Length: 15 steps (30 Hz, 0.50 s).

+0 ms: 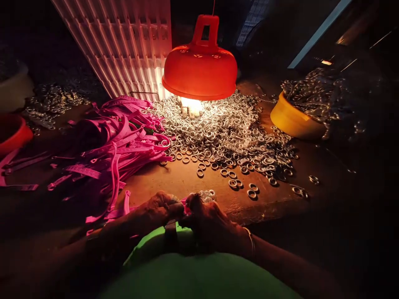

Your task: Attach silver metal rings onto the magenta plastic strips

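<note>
My left hand (162, 207) and my right hand (210, 222) meet at the table's front edge, fingers closed and pinching. Between them shows a small piece of pink strap (186, 206), mostly hidden by the fingers. Several metal rings (208, 195) are bunched just behind my right fingers; I cannot tell whether they are held or lie on the table. Loose pink straps (124, 141) are heaped to the left, some ends reaching close to my left wrist. Past my hands spreads a big pile of silvery rings (218, 133), with a few stray ones nearer the front.
A red lamp (199, 72) hangs low over the rings, its bulb lit. To the right, a yellow bowl (294, 118) overflows with metal pieces. A ribbed white panel (124, 50) leans behind. An orange-red container (14, 133) stands at far left. Green cloth (199, 274) lies below my hands.
</note>
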{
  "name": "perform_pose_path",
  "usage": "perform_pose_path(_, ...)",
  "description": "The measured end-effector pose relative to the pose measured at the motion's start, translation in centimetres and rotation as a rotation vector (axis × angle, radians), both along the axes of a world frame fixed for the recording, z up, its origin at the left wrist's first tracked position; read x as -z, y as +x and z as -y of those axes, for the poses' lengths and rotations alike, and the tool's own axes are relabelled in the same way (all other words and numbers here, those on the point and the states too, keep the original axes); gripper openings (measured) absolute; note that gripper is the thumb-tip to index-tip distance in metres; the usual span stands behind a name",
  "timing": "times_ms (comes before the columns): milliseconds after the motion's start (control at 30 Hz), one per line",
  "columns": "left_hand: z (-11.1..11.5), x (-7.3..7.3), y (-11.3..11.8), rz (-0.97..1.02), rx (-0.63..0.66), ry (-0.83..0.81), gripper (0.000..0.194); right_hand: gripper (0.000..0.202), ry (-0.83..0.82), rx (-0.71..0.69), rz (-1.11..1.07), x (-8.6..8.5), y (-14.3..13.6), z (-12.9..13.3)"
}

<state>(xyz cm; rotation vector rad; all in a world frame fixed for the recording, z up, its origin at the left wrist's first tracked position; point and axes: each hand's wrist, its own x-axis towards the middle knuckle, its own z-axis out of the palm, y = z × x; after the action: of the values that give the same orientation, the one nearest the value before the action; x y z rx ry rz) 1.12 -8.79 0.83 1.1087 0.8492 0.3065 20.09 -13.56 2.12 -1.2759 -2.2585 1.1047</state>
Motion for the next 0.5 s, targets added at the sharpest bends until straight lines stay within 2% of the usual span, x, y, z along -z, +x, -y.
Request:
perform_pose_path(67, 0.9, 0.1, 0.0, 0.023, 0.002, 0.005, 0.052, 0.03, -0.024, 0.024, -0.045, 0.9, 0.0, 0.4)
perform_pose_path(133, 1.5, -0.2, 0.0, 0.049, -0.029, -0.002, 0.046, 0.029, -0.039, 0.079, -0.129, 1.9, -0.2, 0.5)
perform_pose_path(233, 1.8, 0.0, 0.1, 0.138, -0.108, -0.054, 0.036, 0.016, -0.181, 0.135, -0.285, 2.9, -0.5, 0.1)
perform_pose_path(367, 1.7, 1.7, 0.8, 0.21, -0.172, -0.248, 0.037, 0.01, -0.26, 0.072, -0.254, 2.5, -0.7, -0.7)
perform_pose_path(500, 1.6, 2.6, 1.4, 0.198, -0.254, -0.362, 0.046, 0.022, -0.255, -0.047, -0.142, 1.9, -0.5, -1.8)
